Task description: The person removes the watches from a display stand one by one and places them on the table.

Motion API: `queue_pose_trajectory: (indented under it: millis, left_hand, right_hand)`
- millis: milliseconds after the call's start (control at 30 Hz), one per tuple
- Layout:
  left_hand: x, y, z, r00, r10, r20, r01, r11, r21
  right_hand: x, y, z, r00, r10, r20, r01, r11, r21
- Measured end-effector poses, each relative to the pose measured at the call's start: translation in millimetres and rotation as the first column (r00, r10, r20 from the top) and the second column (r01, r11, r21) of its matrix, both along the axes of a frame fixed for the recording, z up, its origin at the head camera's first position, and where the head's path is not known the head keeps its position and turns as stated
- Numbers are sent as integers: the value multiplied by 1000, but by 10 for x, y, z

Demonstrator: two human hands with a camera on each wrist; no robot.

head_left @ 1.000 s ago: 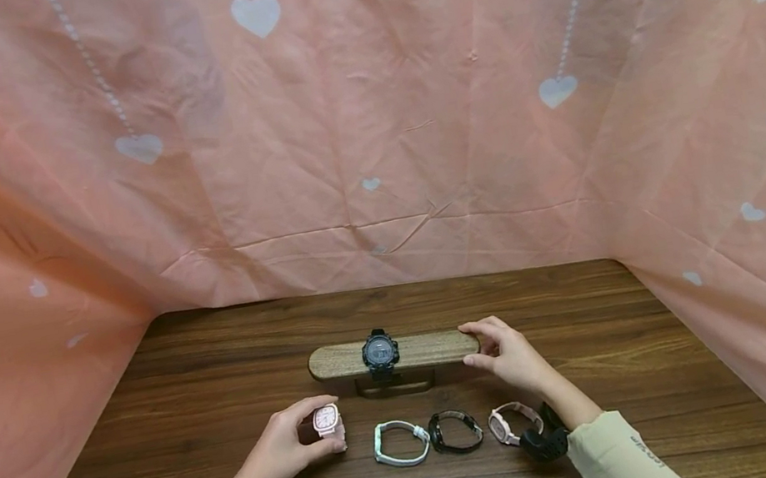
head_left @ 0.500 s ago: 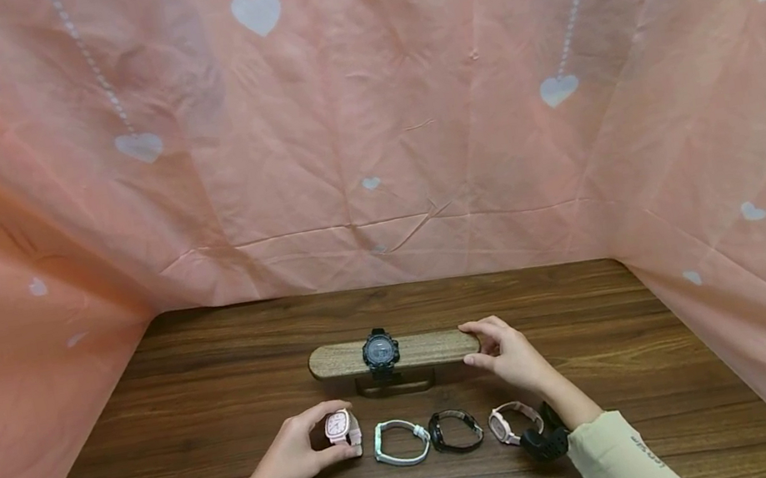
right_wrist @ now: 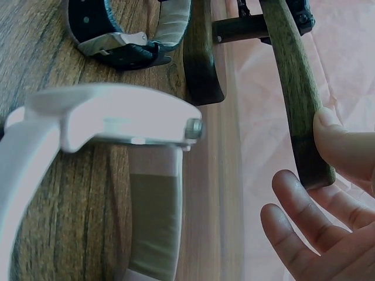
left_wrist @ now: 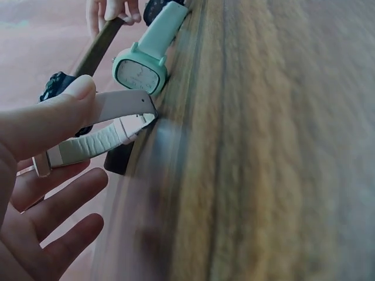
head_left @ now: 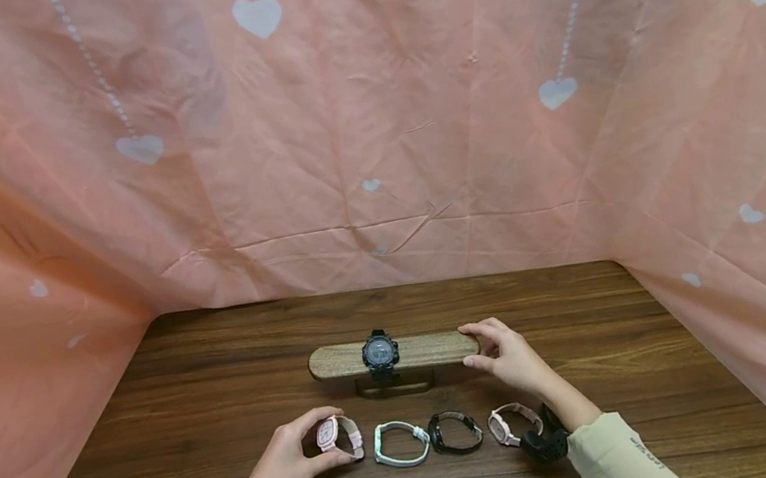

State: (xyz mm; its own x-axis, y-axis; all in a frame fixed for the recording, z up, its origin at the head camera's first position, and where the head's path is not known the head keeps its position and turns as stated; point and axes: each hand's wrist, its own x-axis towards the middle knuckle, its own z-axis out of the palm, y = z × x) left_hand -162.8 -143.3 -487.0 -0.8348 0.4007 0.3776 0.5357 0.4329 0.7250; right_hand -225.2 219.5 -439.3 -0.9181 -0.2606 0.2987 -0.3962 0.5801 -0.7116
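Observation:
My left hand [head_left: 285,462] pinches a pale pink watch [head_left: 327,433] between thumb and index finger, its strap loop standing close over the table, just left of the row of watches. In the left wrist view that watch's strap [left_wrist: 120,106] crosses in front of the thumb tip, while the other fingers spread below. With thumb and fingers, my right hand [head_left: 515,359] grips the right end of a wooden watch stand [head_left: 435,348]. A chunky black watch [head_left: 380,351] is strapped around the stand's bar, left of its middle.
Right of the held watch, a mint-green watch [head_left: 378,446], a black watch [head_left: 436,435] and a second pink watch [head_left: 500,427] lie in a row on the wooden table [head_left: 222,367]. That pink watch sits close beside my right wrist. Pink heart-print cloth [head_left: 364,124] encloses the table's sides and back.
My left hand has moved toward me and a little right, bringing the pink watch lower and level with the row, its face turned more to the left. My right hand and the stand stay still.

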Motion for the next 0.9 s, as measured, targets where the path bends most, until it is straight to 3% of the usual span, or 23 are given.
queue_pose_trajectory:
  millis: [467,900]
  left_hand:
    - [43,-152,-104,995,90,30,-88,993,-78]
    - [53,-189,-133,994,81,72,-73,991,-109]
  right_hand:
    - [0,4,9,1000,8,9,-8,1000,11]
    - [6,4,1,1000,6,7,-6,1000,15]
